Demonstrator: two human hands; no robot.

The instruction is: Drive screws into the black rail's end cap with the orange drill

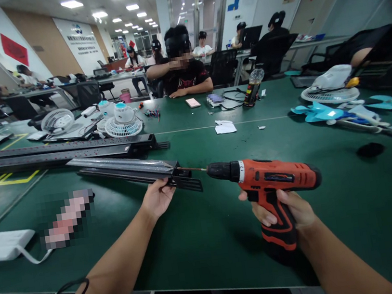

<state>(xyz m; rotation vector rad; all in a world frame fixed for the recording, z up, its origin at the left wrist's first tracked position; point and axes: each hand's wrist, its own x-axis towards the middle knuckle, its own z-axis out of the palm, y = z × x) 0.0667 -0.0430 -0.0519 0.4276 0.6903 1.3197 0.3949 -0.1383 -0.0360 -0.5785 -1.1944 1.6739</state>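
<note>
My right hand is wrapped round the grip of a red and black cordless drill, which points left. From its chuck a long thin bit reaches the end of a long black metal rail. Whether the bit's tip sits in a screw or a hole is hidden inside the rail's end. My left hand grips the rail from below near that end, thumb on its side. Clear wrapping seems to lie along the rail's top. The rail slants away to the left, above the green table.
Behind the rail lie more long black rails. White fan parts stand at the back left, blue fan blades at the right. A bottle, a phone and paper are farther back. A person sits opposite. A white power bank lies left.
</note>
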